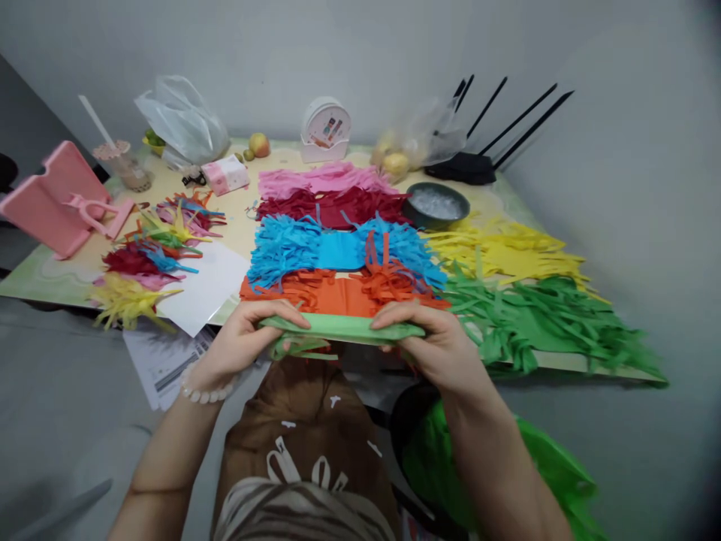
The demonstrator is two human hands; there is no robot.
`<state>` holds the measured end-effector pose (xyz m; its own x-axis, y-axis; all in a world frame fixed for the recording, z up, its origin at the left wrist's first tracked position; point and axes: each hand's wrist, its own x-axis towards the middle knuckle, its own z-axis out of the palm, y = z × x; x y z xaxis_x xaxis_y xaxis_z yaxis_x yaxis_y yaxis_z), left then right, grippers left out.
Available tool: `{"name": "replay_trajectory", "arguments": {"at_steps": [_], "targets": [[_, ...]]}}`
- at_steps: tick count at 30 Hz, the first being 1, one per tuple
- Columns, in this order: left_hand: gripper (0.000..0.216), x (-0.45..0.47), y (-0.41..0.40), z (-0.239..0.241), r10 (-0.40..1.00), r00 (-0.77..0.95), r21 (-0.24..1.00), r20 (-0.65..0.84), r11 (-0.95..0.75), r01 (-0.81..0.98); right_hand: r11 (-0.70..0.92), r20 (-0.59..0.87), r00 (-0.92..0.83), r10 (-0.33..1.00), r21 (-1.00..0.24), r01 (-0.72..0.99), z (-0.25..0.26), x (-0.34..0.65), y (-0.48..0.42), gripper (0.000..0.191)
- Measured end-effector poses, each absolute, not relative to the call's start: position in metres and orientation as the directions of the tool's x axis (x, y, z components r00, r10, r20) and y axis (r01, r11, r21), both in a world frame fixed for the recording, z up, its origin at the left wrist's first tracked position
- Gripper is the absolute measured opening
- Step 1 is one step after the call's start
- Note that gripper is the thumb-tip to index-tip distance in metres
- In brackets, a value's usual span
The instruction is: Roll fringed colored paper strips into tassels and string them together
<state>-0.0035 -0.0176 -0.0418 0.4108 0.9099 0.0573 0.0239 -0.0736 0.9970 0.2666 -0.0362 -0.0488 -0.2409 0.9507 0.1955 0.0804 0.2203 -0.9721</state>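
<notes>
Both of my hands grip a green fringed paper strip at the near edge of the table. My left hand pinches its left end, fingers curled over the top. Over the right end close the fingers of my right hand. Loose green fringe hangs below the strip. Just beyond it lie stacked rows of fringed paper: orange, blue, dark red and pink.
Yellow fringe and green fringe lie to the right. A dark bowl sits behind them. Coloured scraps, white sheets, a pink stand, a drink cup, plastic bags and fruit fill the left and back.
</notes>
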Motion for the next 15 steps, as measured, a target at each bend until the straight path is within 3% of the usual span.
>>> {"name": "replay_trajectory", "arguments": {"at_steps": [5, 10, 15], "targets": [[0.013, -0.002, -0.029, -0.05, 0.916, 0.397, 0.998, 0.056, -0.063, 0.005, 0.281, 0.262, -0.225, 0.938, -0.958, 0.055, -0.065, 0.26, -0.043, 0.02], [0.019, 0.005, -0.034, -0.05, 0.955, 0.29, 0.965, 0.065, -0.135, 0.227, 0.395, 0.337, -0.257, 0.906, -0.89, 0.228, -0.065, 0.26, -0.048, 0.024], [0.015, 0.008, -0.035, -0.054, 0.967, 0.218, 0.913, 0.135, -0.207, 0.352, 0.43, 0.36, -0.28, 0.89, -0.867, 0.252, -0.064, 0.26, -0.054, 0.013]]}}
